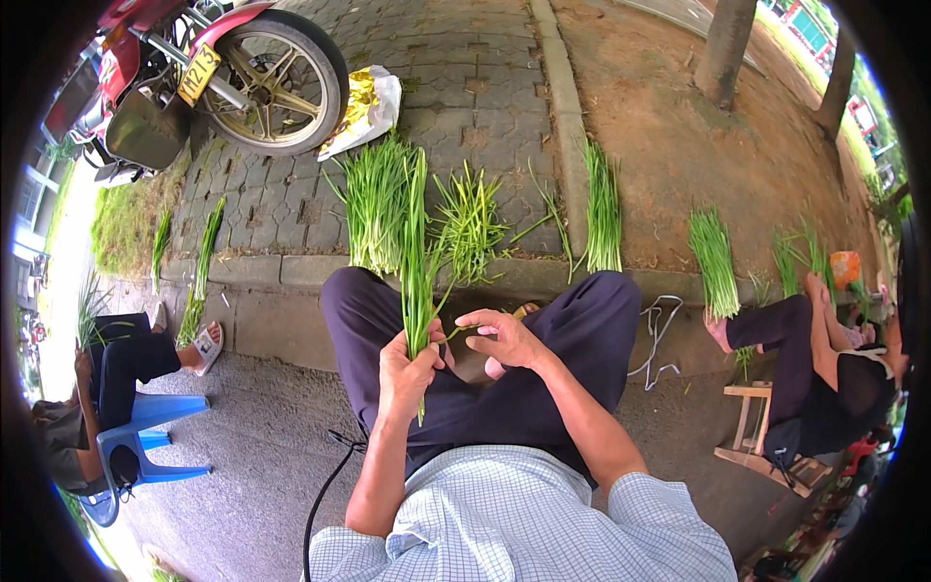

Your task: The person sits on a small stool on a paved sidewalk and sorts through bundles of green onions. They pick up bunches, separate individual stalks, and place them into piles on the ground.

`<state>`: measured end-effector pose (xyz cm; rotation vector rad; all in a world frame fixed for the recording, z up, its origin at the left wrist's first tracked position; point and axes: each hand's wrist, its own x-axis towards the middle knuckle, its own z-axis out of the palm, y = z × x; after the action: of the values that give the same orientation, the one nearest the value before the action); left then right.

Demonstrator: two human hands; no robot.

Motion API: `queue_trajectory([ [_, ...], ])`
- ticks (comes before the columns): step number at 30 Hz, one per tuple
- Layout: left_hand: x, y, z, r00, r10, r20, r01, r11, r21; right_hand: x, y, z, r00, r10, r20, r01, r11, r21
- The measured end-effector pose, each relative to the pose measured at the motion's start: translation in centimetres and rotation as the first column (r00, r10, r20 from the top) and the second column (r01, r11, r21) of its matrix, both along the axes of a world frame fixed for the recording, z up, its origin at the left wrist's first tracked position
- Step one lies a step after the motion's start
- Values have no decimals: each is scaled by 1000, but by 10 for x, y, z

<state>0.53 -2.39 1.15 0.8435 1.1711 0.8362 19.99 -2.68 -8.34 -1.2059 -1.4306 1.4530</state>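
My left hand point(409, 367) is closed around an upright bunch of long green leaf vegetables, perhaps garlic chives point(416, 269), above my lap. Beside it, my right hand point(505, 338) has its fingers spread, with a thin bent green strand point(458, 333) by the fingertips; whether they pinch it is unclear. Beyond my knees, a thick pile of the greens point(377, 204) lies on the paving at the kerb. Right of it is a loose heap of yellowish-green leaves point(469, 225). Another bundle point(603, 211) rests across the kerb strip near my right knee.
A red motorcycle point(269, 87) stands at upper left beside a foil-lined bag point(374, 102). One person sits on a blue plastic chair point(120, 458) at left, another by a wooden stool point(756, 436) at right. White cord point(654, 338) lies near my right knee; tree trunks point(727, 51) rise beyond.
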Motion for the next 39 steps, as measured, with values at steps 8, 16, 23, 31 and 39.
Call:
queue_trajectory([
  [8,0,0,0,1000,-2,-2,2,1000,-10,-4,2,10,997,61,-49,-63,997,-35],
  [16,-4,0,-2,999,10,-35,-10,1000,-9,2,-1,24,987,44,-154,-70,983,-170],
  [23,-6,1,-3,999,3,-40,-3,1000,-6,14,1,19,990,92,-106,-109,979,-172],
  [31,-16,6,0,998,35,-58,-35,999,-1,48,8,17,988,78,-136,-107,968,-228],
  [39,-26,11,0,994,96,-53,-95,995,21,86,15,23,996,87,25,-78,967,-244],
])
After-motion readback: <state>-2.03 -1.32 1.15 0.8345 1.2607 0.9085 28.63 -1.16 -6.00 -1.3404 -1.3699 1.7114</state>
